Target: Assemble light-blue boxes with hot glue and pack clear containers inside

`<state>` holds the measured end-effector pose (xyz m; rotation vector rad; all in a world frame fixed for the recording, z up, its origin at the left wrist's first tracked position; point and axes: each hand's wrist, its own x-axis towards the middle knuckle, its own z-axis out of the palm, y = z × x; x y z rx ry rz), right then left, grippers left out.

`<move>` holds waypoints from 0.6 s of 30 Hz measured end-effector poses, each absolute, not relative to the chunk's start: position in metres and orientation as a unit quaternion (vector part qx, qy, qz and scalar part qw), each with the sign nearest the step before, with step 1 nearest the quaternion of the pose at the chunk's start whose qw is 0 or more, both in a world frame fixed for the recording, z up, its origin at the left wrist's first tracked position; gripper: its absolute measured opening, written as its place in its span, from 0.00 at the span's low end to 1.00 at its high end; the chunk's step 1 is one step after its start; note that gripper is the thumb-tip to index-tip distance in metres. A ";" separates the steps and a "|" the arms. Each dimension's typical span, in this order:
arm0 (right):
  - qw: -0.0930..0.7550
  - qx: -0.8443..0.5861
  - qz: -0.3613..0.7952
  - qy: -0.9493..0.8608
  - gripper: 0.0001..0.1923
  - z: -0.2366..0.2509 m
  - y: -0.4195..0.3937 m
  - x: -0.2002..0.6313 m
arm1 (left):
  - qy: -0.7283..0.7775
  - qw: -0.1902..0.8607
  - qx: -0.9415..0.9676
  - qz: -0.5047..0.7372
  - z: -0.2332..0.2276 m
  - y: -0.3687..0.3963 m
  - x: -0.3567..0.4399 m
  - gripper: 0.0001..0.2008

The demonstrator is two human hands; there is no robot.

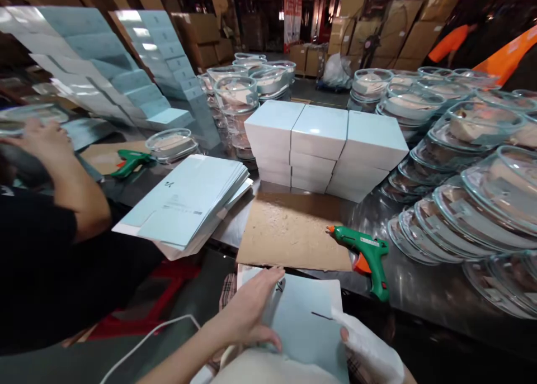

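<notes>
We see a flat blue card (pixel 308 297) on the lap, just below the near edge of the table (pixel 413 283). It could slip down, we think, because the lap is soft and not level. The big pile of blue cards (pixel 182 197) seems to poke out past the table's edge, so a bumped elbow might tip it over. The green glue gun (pixel 371 255) lies close to that edge too, and a knock could push it off. Its tip rests by the brown cardboard (pixel 293 233); we can't tell if it is hot.

The left grip (pixel 249 303) is spread wide, with the thumb well apart from the fingers. It lies on the left part of the card and doesn't look squeezed. The right grip (pixel 344 335) is mostly hidden by white cloth (pixel 371 345). One fingertip shows at the card's right edge, but we can't tell whether it is pinching.
</notes>
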<state>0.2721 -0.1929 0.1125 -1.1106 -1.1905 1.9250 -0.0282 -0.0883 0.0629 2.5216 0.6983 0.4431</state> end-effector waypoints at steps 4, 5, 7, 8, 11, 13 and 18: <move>0.286 -0.442 0.713 -0.463 0.46 0.098 -0.211 0.273 | 0.234 0.240 0.934 0.121 0.066 -0.083 -0.017 0.64; 0.282 -0.444 0.709 -0.469 0.45 0.094 -0.214 0.271 | 0.220 0.244 0.938 0.116 0.069 -0.083 -0.013 0.62; 0.293 -0.453 0.688 -0.485 0.45 0.086 -0.218 0.266 | 0.183 0.268 0.939 0.112 0.072 -0.086 -0.004 0.58; 0.304 -0.462 0.672 -0.493 0.45 0.082 -0.221 0.264 | 0.162 0.286 0.938 0.112 0.073 -0.088 -0.001 0.55; 0.326 -0.474 0.636 -0.514 0.44 0.071 -0.232 0.272 | 0.149 0.344 0.920 0.115 0.072 -0.096 -0.002 0.42; 0.339 -0.475 0.627 -0.516 0.44 0.067 -0.243 0.287 | 0.205 0.367 0.898 0.131 0.074 -0.097 -0.014 0.35; 0.590 -0.591 0.298 -0.462 0.33 0.067 -0.252 0.306 | 0.415 0.358 0.764 0.340 0.082 -0.095 -0.033 0.31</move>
